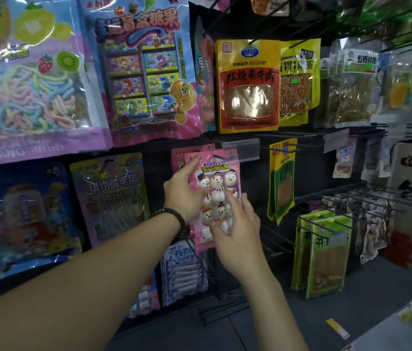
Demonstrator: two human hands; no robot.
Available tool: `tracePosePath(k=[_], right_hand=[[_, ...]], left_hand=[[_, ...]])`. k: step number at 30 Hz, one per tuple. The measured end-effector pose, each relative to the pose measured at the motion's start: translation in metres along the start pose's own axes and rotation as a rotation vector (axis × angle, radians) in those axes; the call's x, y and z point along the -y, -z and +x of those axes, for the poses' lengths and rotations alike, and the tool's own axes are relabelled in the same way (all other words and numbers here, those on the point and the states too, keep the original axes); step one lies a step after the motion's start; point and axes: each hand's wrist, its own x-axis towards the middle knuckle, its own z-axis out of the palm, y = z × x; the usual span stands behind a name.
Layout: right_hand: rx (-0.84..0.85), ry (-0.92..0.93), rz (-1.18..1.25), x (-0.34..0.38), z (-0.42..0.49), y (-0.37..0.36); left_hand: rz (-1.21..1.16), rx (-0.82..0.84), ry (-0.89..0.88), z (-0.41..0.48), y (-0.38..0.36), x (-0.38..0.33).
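— What could go wrong here?
— The left grip (182,193) clamps the left edge of the snowman packet (218,183) at its peg (225,158). The right grip (240,231) lies on the lower front; I cannot tell if it pinches. A skewed pull might tear the hang hole.
— Count?
— Two grips, one peg, and two pink packets, counting the rear packet (178,158).

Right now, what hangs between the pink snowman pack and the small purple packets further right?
In the head view, yellow-and-green packs hang from a hook between the pink snowman pack and the small purple packets.
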Motion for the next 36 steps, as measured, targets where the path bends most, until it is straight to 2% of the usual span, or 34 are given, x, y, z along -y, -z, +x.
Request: tracePosePath(k=[5,9,15,18,22,26,33,36], right_hand=[[0.042,-0.009,-0.027,0.000,-0.003,-0.008],[0.075,-0.025,-0.059,0.007,-0.016,-0.010],[0.081,-0.010,-0.119,0.032,-0.043,-0.011],[0.110,-0.007,-0.186,0.048,-0.064,-0.016],[0.242,0.012,-0.284,0.069,-0.100,-0.026],[0.351,0.002,-0.261,0.089,-0.154,-0.047],[0.700,-0.233,-0.145,0.067,-0.269,-0.127],[0.742,-0.308,-0.214,0.031,-0.323,-0.164]], left_hand=[[0.029,-0.005,-0.013,-0.007,0.008,0.010],[0.139,0.025,-0.022,-0.024,0.038,0.018],[0.284,0.175,0.035,-0.081,0.106,0.032],[0.328,0.324,0.023,-0.117,0.144,0.026],[0.499,0.484,-0.013,-0.182,0.208,0.024],[0.584,0.597,0.056,-0.259,0.276,0.038],[0.751,0.780,0.237,-0.399,0.338,0.087],[0.633,0.814,0.369,-0.442,0.354,0.109]])
